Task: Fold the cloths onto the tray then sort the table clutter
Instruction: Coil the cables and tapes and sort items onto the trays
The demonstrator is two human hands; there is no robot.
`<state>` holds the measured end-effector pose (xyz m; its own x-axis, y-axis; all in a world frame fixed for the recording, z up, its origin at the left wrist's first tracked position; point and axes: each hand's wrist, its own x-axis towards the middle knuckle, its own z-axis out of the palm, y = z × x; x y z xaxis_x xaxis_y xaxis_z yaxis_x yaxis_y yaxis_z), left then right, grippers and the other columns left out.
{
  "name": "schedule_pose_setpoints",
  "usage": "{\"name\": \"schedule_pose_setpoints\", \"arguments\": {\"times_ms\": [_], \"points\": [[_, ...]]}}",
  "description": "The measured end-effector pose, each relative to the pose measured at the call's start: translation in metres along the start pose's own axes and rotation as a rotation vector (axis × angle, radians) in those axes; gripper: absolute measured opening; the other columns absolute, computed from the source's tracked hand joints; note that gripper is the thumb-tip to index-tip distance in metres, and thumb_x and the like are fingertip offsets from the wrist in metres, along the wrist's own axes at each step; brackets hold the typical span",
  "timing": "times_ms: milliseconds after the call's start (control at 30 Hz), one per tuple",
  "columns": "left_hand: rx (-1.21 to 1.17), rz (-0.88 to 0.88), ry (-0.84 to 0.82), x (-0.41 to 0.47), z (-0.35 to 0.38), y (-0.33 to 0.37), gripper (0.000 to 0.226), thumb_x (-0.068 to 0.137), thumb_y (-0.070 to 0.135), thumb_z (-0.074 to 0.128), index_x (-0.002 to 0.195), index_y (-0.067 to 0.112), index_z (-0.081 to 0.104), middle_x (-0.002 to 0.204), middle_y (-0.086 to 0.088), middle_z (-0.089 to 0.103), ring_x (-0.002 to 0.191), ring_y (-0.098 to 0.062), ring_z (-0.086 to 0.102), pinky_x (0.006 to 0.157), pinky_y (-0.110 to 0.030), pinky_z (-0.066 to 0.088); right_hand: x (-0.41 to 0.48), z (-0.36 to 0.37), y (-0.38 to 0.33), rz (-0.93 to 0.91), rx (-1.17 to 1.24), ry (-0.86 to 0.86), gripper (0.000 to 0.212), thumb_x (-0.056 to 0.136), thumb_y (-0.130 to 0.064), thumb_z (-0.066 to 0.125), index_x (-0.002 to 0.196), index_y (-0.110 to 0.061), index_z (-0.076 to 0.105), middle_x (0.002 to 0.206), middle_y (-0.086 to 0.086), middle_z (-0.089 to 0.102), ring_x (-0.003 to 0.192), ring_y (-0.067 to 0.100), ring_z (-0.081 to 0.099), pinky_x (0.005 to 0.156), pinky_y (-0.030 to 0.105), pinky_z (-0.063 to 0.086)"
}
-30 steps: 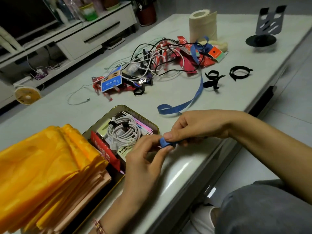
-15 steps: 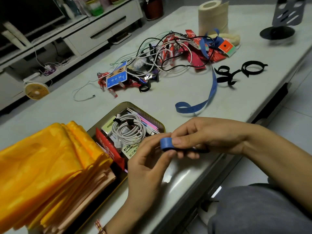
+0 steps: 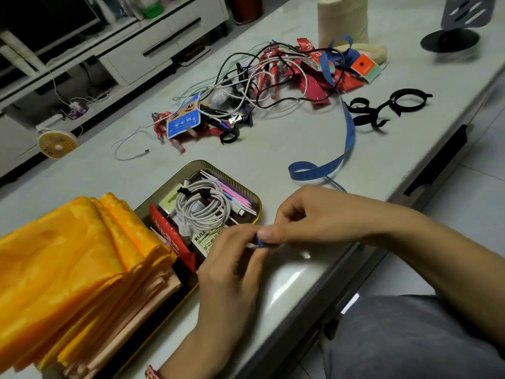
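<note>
Blue tape measure is the thing you've got right now. Your left hand and right hand both pinch its small rolled-up end between fingertips, just above the near edge of the bench and right beside the corner of the gold tray.

From your hands the loose strip runs out across the bench, makes a flat loop, then heads up to the far side. It ends in the clutter pile, and that's where it gets messy: black and white cables and red packets are tangled all around the far end, and a black cable loops right over it. The black velcro straps lie just beside the strip on its right.

The tray holds a coiled white cable, a red packet, some pink sticks and a couple of cards. The folded yellow cloths are stacked on its left part, with paler pinkish ones under them.

Further out, a paper roll stands behind the pile, a black stand sits at the far right, and a loose white cable trails off the pile's left side.
</note>
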<state>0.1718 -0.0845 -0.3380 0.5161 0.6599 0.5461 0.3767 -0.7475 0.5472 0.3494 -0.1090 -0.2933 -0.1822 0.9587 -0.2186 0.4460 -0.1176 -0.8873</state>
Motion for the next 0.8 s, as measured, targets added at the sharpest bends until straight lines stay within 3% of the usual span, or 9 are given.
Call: {"name": "schedule_pose_setpoints", "arguments": {"times_ms": [100,200,367,467,567,633,700,800], "points": [[-0.055,0.002,-0.001,0.000,-0.001,-0.001,0.017,0.085,0.021,0.059,0.098,0.013,0.067,0.096,0.006,0.063,0.094,-0.004,0.058,0.083,-0.015,0.043,0.002,0.000,0.004,-0.010,0.116,-0.069,0.037,0.078,-0.047,0.061,0.068,-0.013,0.067,0.055,-0.007,0.052,0.051,0.005,0.039,0.050,0.017,0.030],[-0.328,-0.152,0.020,0.003,0.000,0.004,0.024,0.081,0.028,0.064,0.105,0.025,0.067,0.103,0.014,0.065,0.102,-0.006,0.060,0.088,-0.014,0.042,0.003,-0.001,0.006,-0.015,0.408,-0.256,0.021,0.084,-0.028,0.056,0.070,-0.015,0.064,0.061,-0.006,0.058,0.052,0.003,0.047,0.052,0.013,0.039],[-0.635,-0.319,0.044,0.004,-0.004,0.006,0.027,0.073,0.043,0.070,0.096,0.031,0.073,0.103,0.006,0.070,0.100,-0.009,0.063,0.084,-0.015,0.046,0.009,0.005,0.011,-0.024,0.640,-0.386,0.019,0.089,-0.024,0.049,0.087,-0.012,0.064,0.072,-0.004,0.062,0.060,0.005,0.054,0.059,0.016,0.045],[-0.599,-0.322,0.032,0.006,-0.003,0.004,0.018,0.073,0.037,0.068,0.090,0.034,0.073,0.094,0.008,0.071,0.090,-0.005,0.064,0.080,-0.013,0.046,0.006,0.005,0.005,0.026,0.480,-0.285,0.031,0.085,-0.042,0.056,0.080,-0.013,0.066,0.068,-0.003,0.065,0.054,0.006,0.052,0.053,0.016,0.044],[-0.462,-0.289,0.013,0.005,-0.002,0.004,0.017,0.074,0.031,0.063,0.087,0.037,0.072,0.086,0.014,0.069,0.081,0.001,0.062,0.076,-0.010,0.044,0.002,-0.002,0.001,0.056,0.105,-0.102,0.056,0.069,-0.059,0.051,0.079,-0.007,0.070,0.060,-0.005,0.065,0.052,0.009,0.053,0.056,0.018,0.045],[-0.289,-0.188,-0.013,0.002,-0.001,0.005,0.018,0.076,0.029,0.063,0.091,0.035,0.071,0.086,0.017,0.066,0.082,0.003,0.060,0.076,-0.009,0.043,-0.001,-0.005,-0.001,0.053,-0.011,-0.069,0.069,0.065,-0.067,0.046,0.079,-0.005,0.072,0.060,-0.002,0.065,0.053,0.009,0.054,0.058,0.018,0.044],[-0.115,-0.067,-0.016,-0.001,-0.003,0.004,0.021,0.080,0.025,0.060,0.100,0.025,0.067,0.089,0.019,0.062,0.086,0.004,0.057,0.077,-0.007,0.042,-0.002,-0.002,-0.003,0.032,-0.072,-0.054,0.072,0.062,-0.072,0.044,0.075,-0.007,0.071,0.061,0.000,0.065,0.052,0.007,0.051,0.054,0.016,0.039],[0.016,0.062,0.019,-0.004,-0.006,-0.001,0.021,0.084,0.023,0.058,0.103,0.023,0.066,0.088,0.006,0.060,0.083,-0.001,0.055,0.076,-0.009,0.040,0.001,0.006,-0.002,-0.051,-0.073,-0.014,0.062,0.064,-0.067,0.052,0.070,-0.007,0.068,0.054,-0.004,0.057,0.050,0.006,0.044,0.049,0.015,0.032]]}}
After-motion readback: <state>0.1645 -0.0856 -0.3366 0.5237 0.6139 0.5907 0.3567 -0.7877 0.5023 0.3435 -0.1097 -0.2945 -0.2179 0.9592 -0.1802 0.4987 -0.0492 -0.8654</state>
